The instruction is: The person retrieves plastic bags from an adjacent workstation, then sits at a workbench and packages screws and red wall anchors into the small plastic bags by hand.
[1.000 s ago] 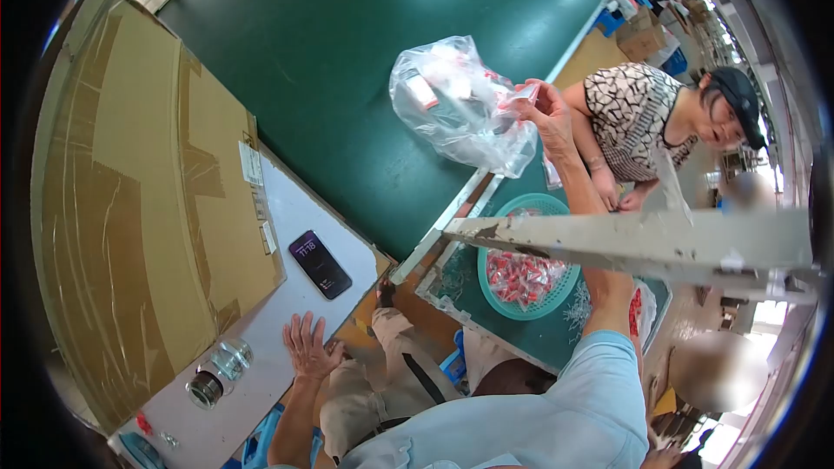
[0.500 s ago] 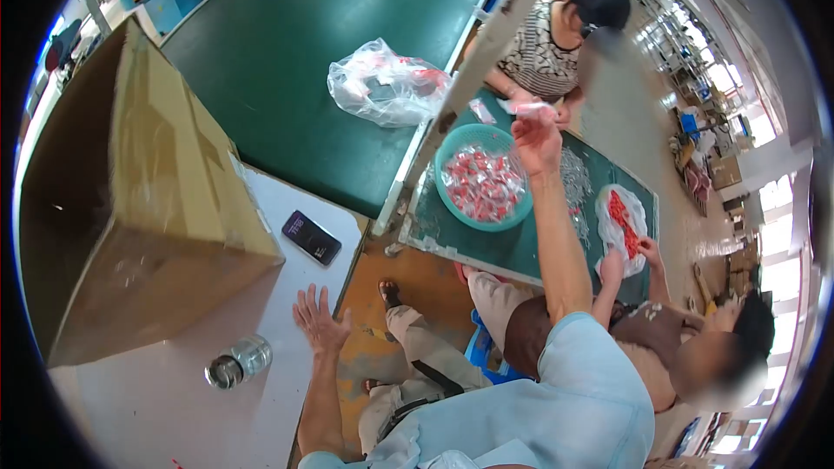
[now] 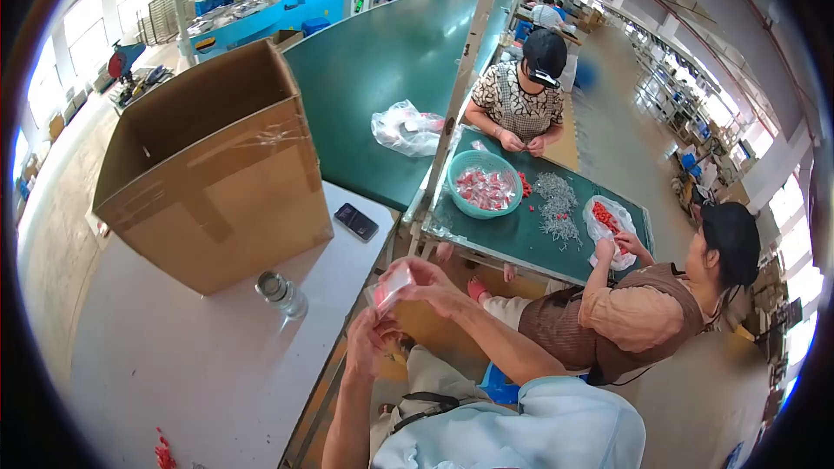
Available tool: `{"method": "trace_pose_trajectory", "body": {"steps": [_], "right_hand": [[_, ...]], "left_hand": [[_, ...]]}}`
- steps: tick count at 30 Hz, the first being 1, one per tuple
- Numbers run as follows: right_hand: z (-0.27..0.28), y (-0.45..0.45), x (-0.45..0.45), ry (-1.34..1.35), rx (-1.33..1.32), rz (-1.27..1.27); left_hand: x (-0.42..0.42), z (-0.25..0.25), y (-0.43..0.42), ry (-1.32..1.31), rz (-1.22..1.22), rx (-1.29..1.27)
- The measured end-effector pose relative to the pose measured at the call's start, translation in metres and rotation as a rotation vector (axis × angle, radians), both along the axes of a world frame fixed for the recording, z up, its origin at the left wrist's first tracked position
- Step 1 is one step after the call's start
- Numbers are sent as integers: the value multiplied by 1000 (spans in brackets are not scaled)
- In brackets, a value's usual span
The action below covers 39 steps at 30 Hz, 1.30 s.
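Note:
In front of my body I hold a small clear plastic bag [image 3: 393, 287] with something pink-red inside. My right hand [image 3: 427, 285] pinches it from the right and above. The fingers of my left hand [image 3: 370, 340] are closed at its lower end. Both hands are over the gap beside the white table, near its right edge. Past my hands, a teal basket [image 3: 460, 197] full of small bags with red contents stands on the green table [image 3: 556, 260].
On the white table [image 3: 174, 356] stand a large open cardboard box [image 3: 226, 217] and a glass jar [image 3: 282, 295], with a phone [image 3: 356, 221] nearby. Two co-workers, one person [image 3: 521, 95] across and another person [image 3: 643, 304] at right, work at the green table. A metal post [image 3: 473, 52] rises beside it.
My right hand has come back from the green table with the small bag. My left hand, spread before, has moved right and closed on the bag. The view has tilted up.

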State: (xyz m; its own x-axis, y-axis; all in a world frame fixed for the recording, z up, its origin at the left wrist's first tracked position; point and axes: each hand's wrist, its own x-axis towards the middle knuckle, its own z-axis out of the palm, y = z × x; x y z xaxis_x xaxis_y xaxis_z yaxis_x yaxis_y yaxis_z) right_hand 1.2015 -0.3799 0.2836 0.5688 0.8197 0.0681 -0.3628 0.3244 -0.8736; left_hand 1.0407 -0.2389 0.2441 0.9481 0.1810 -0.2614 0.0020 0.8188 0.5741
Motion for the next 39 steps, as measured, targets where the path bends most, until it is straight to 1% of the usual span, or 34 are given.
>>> {"method": "trace_pose_trajectory", "body": {"steps": [1,2,3,4,6,7,8,9,10,11,12,13,14,15,17,19,20,21,22,23,25,29,31,33,35,39], "right_hand": [[8,8,-9,-73,-23,106],[16,15,-17,-106,-36,187],[20,25,-24,-103,-39,207],[22,35,-30,-136,-67,306],[12,56,-37,-186,-110,494],[13,66,-43,-173,-116,543],[17,77,-48,-158,-169,587],[14,91,-56,-131,-221,656],[5,103,-64,-153,-305,717],[-7,113,-74,-142,-276,725],[-19,123,-83,-128,-248,756],[-27,136,-91,-192,-226,793],[-35,148,-104,-210,-299,802],[-41,156,-122,-208,-389,753],[-65,167,-156,-133,-440,749],[-67,172,-189,-97,-490,782],[-65,176,-209,-105,-508,880],[-66,181,-229,-160,-509,873],[-68,182,-245,-216,-509,847],[-66,186,-263,-226,-522,888],[-73,190,-294,-244,-492,925],[-67,187,-379,-323,-511,921],[-75,189,-421,-192,-495,930],[-80,193,-463,-176,-512,901],[-82,199,-498,-165,-542,869],[-77,232,-555,-245,-552,850]], "left_hand": [[-12,1,4,18,63,31],[-24,-3,9,14,81,26],[-38,-10,15,2,155,22],[-51,-16,19,-6,231,16],[-76,-25,27,3,320,-13],[-88,-28,29,12,396,-34],[-100,-31,33,85,464,25],[-111,-35,35,121,555,13],[-126,-41,38,184,602,68],[-148,-43,39,267,656,116],[-165,-31,39,341,686,147],[-177,-20,42,420,732,174],[-193,-29,44,429,778,178],[-210,-38,44,434,791,198],[-237,-48,38,443,878,227],[-265,-52,32,432,951,237],[-279,-51,27,420,981,234],[-295,-55,22,444,1052,207],[-307,-60,17,380,1096,173],[-324,-57,16,308,1125,145],[-352,-59,11,306,1181,118],[-438,-56,7,268,1171,144],[-484,-60,12,272,1177,167],[-523,-65,14,333,1199,190],[-556,-64,20,341,1247,140],[-605,-64,49,357,1240,66]]}}
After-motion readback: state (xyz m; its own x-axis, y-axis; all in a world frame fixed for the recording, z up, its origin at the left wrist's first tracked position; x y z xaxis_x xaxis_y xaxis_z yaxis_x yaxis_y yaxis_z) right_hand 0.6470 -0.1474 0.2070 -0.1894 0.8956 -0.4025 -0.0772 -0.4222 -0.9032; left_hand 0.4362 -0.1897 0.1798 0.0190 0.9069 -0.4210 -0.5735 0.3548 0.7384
